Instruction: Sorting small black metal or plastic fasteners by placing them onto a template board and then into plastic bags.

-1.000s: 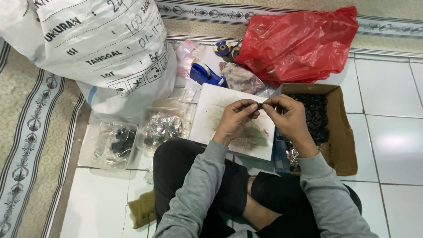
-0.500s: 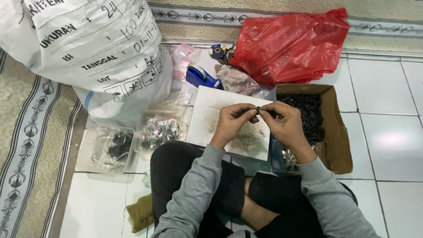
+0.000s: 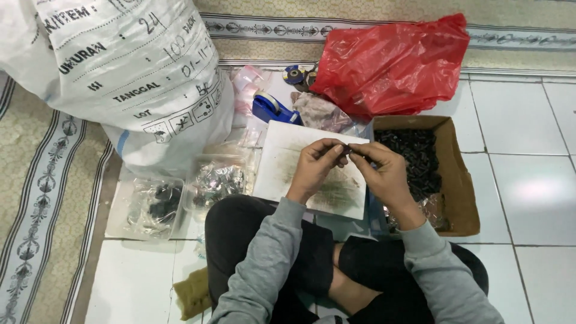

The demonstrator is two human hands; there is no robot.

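Black and small, the part [image 3: 348,150] is pinched between the fingertips of the left hand [image 3: 315,168] and the right hand [image 3: 384,174], above a white board [image 3: 288,156] with a greenish smear; its long axis appears to run left to right, though it is too small to tell which end leads. Both hands' fingers are closed narrowly upon it. Right of the board, an open brown cardboard box [image 3: 459,180] holds a heap of black pieces. Behind it lies a crumpled red plastic bag [image 3: 393,63]; a blue tape dispenser [image 3: 273,108] sits left of that. At upper left stands a large white sack [image 3: 120,72] printed with black lettering and small square symbols. Clear plastic bags [image 3: 156,204] of small parts lie below the sack.
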